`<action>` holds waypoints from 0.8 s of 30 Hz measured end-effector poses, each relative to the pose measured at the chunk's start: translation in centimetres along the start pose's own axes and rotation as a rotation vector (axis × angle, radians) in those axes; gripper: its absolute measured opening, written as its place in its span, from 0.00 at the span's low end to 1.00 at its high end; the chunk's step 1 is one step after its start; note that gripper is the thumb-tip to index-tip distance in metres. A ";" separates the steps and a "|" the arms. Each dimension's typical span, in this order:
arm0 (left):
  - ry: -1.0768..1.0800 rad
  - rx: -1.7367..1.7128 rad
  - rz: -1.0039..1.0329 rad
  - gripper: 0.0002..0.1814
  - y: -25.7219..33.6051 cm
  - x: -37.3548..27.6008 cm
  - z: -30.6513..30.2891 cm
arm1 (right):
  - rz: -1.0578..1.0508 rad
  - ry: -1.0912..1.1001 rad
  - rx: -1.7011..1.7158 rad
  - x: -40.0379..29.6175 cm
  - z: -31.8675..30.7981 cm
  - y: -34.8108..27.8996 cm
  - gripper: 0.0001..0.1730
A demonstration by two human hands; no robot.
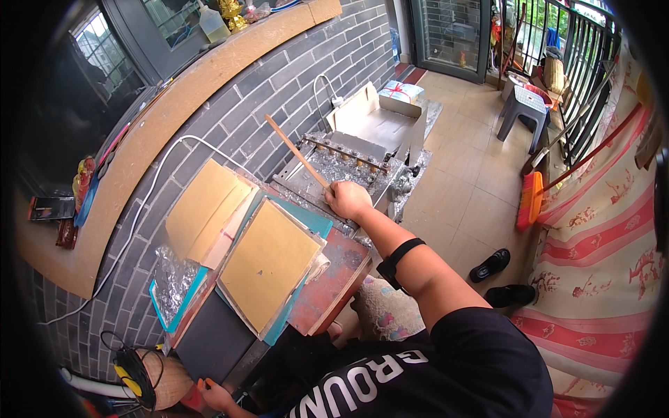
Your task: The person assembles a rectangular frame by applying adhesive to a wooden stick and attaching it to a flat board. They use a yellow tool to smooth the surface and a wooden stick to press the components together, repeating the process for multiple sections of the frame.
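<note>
My right hand (pixel 349 199) is closed around the lower end of a thin wooden stick (pixel 295 149), which slants up to the left over a metal machine (pixel 345 162) flecked with silvery scraps. At the bottom left, my left hand (pixel 214 395) is by the near corner of a dark grey board (pixel 217 334). A blurred red object (pixel 193 399) lies beside that hand; whether the fingers hold it is unclear. Between the hands, a stack of sheets topped by golden-tan paper (pixel 269 261) rests on a worn red tabletop (pixel 332 277).
More tan paper (pixel 206 209) lies by the grey brick wall (pixel 292 78). A teal tray (pixel 177 292) contains crumpled silvery foil. A white cable (pixel 151 193) runs along the wall. At right are a plastic stool (pixel 528 107), a broom (pixel 530 196) and black shoes (pixel 489 265).
</note>
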State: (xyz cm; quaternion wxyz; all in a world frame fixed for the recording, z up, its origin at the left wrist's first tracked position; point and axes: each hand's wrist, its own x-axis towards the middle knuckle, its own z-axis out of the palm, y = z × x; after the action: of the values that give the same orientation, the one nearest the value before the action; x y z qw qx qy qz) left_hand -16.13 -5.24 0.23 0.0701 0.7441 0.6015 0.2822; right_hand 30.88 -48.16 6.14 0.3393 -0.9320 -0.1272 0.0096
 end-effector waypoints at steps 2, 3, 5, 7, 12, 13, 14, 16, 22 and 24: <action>0.000 -0.001 0.000 0.19 -0.1 0.0 -0.2 | 0.000 -0.005 0.001 -0.1 -0.1 -0.2 0.22; -0.001 -0.004 0.004 0.19 -0.1 0.0 -0.2 | -0.001 -0.006 0.003 -0.2 -0.2 -0.2 0.23; 0.001 -0.011 0.013 0.19 -0.2 0.0 -0.1 | -0.003 -0.007 0.005 -0.2 -0.2 -0.2 0.23; 0.007 -0.018 0.024 0.19 -0.6 0.2 0.2 | -0.013 0.006 0.001 0.0 0.1 0.1 0.23; -0.008 0.043 0.038 0.21 -1.7 0.7 0.4 | -0.011 0.007 0.008 0.1 0.3 0.1 0.23; 0.002 0.048 0.038 0.21 -1.6 0.6 0.4 | -0.015 0.012 0.007 0.1 0.4 0.1 0.23; 0.006 0.046 0.025 0.20 -1.5 0.5 0.4 | -0.019 0.018 0.006 0.1 0.4 0.1 0.23; 0.009 0.040 0.000 0.19 0.1 -0.1 0.0 | -0.013 0.022 -0.002 0.2 0.4 0.3 0.23; -0.007 0.022 0.048 0.20 -0.6 0.1 -0.2 | -0.015 0.025 0.006 0.2 0.5 0.2 0.23; 0.000 0.028 0.039 0.20 -0.8 0.2 -0.1 | -0.019 0.029 0.008 0.2 0.4 0.1 0.23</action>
State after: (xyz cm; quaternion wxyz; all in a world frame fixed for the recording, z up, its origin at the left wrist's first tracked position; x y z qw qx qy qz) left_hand -16.83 -4.85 -0.02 0.0542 0.7566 0.5908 0.2749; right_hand 31.03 -47.93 5.80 0.3451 -0.9293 -0.1310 -0.0064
